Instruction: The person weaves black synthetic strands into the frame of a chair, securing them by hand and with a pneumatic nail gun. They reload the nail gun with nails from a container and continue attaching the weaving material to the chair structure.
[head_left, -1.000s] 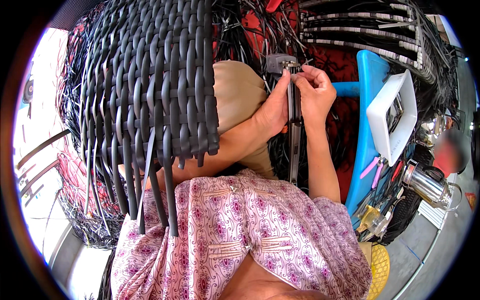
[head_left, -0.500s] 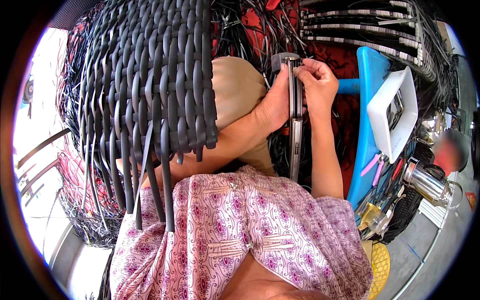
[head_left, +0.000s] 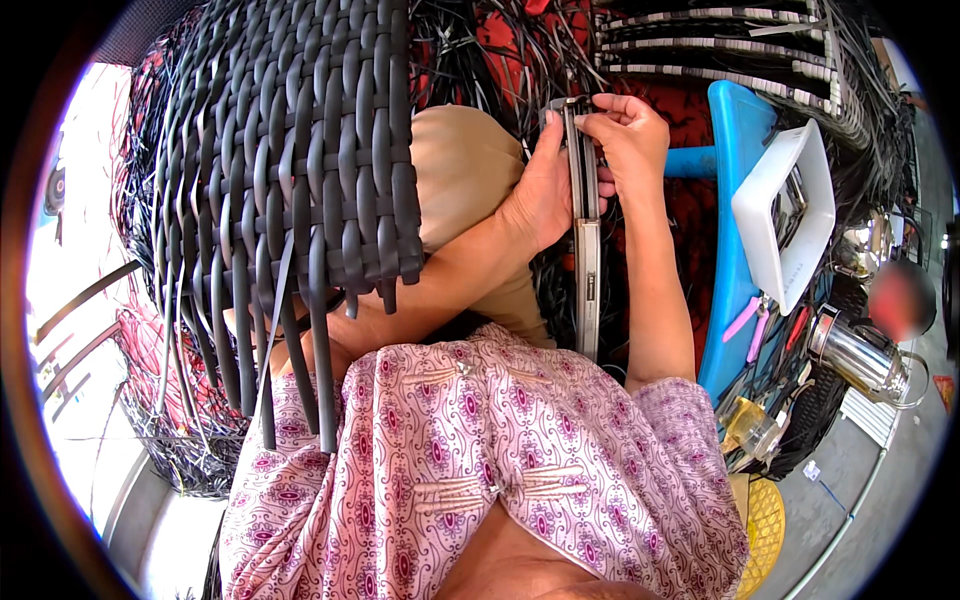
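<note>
Left hand [head_left: 545,200]: grip closed round metal tool [head_left: 587,290], thumb along its far end. Right hand [head_left: 634,145]: thumb and forefinger nearly together at same end; cannot tell whether they pinch anything. Tool runs near to far, between weave [head_left: 300,190] at left and blue stool [head_left: 732,235] at right.
</note>
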